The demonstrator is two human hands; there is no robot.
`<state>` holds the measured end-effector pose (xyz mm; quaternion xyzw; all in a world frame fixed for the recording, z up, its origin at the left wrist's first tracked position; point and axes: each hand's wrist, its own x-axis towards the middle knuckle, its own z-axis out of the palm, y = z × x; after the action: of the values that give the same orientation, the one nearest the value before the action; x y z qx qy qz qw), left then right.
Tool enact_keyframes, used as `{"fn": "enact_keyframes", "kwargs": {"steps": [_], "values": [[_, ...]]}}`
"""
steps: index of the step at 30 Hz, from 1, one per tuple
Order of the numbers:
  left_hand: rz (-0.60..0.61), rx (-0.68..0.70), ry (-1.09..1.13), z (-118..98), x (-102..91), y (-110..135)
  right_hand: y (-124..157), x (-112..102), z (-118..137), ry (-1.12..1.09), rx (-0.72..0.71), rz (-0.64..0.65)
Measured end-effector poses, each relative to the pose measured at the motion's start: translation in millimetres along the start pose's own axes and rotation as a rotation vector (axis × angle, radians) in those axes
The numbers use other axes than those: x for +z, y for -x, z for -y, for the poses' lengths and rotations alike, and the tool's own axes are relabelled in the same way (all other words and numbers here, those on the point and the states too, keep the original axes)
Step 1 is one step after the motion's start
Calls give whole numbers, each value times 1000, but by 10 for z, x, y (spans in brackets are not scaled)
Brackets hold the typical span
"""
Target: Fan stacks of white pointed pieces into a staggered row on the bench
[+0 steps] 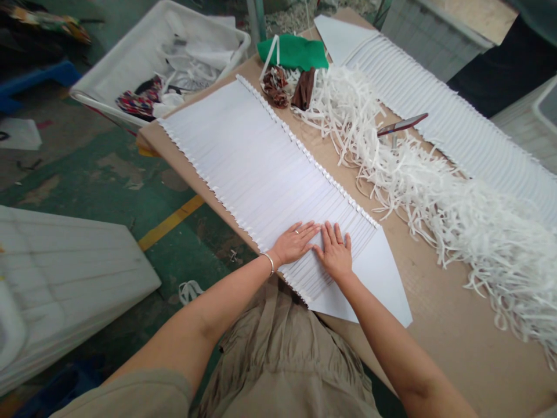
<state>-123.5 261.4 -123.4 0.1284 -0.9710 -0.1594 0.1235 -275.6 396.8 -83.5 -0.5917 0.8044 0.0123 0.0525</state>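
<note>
A long row of overlapping white sheets point(226, 145) lies fanned out along the near edge of the table, with small white tabs along both sides. My left hand point(296, 241) rests flat on the sheets, fingers stretched out to the right. Close beside it, my right hand point(335, 249) lies flat with its fingers spread, pointing away from me. The hands almost touch at the right thumb. The endmost sheet point(383, 278) shows whole at the right, its corner reaching over the brown tabletop. Nothing is held in either hand.
A heap of white strips point(435, 191) covers the middle of the brown table point(439, 325), with a red-edged phone-like object point(402, 125) on it. Beyond lies another fanned row point(418, 87). Green cloth point(293, 52) sits at the back. White bins point(161, 52) stand around the table.
</note>
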Motion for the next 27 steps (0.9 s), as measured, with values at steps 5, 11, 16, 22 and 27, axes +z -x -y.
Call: {"fn": "enact_keyframes", "kwargs": {"steps": [5, 11, 16, 22, 27], "values": [[7, 14, -20, 19, -4, 6, 5, 28, 9, -15, -5, 19], [9, 18, -52, -56, -46, -41, 39, -74, -129, -41, 80, -21], [14, 99, -47, -104, 6, -129, 70, -47, -289, -24, 109, -5], [-11, 110, -27, -85, 40, -142, 72, 22, -316, -34, 96, -1], [-21, 100, -5, -81, 37, -122, 40, -8, -298, -50, 70, 14]]}}
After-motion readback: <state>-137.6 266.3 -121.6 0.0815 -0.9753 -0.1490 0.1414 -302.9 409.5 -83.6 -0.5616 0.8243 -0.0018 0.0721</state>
